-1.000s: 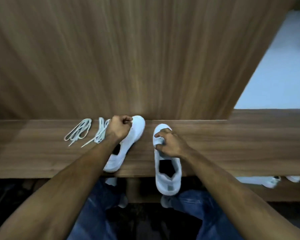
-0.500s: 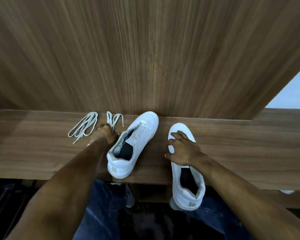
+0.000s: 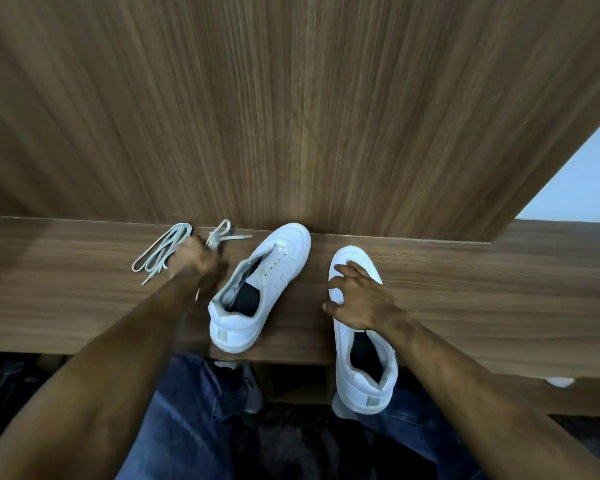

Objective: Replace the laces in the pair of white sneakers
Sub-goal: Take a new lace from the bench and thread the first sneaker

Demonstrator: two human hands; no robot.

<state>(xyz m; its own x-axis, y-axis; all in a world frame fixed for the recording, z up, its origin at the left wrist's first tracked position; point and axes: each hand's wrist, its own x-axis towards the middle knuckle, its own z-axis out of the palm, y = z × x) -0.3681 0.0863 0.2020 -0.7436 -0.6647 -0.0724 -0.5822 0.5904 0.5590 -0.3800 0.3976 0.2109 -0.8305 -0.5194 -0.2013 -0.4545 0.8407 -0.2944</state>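
Two white sneakers without laces lie on a wooden bench (image 3: 499, 306). The left sneaker (image 3: 260, 289) points up and to the right, its toe near the back panel. The right sneaker (image 3: 361, 327) hangs its heel over the bench's front edge. My right hand (image 3: 357, 299) rests on its tongue area, fingers spread and slightly bent. Left of the shoes lie two bundles of pale laces: one bundle (image 3: 160, 252) further left, the other (image 3: 224, 235) beside my left hand (image 3: 201, 261). That hand is blurred and curls round this second bundle.
A tall wooden panel (image 3: 291, 116) rises directly behind the bench. My knees in blue jeans (image 3: 187, 410) are below the front edge. Another white shoe (image 3: 560, 381) peeks out under the bench at the right.
My left hand left the left sneaker's toe and moved left onto the lace bundle. The left sneaker now lies uncovered. My right hand stays on the right sneaker.
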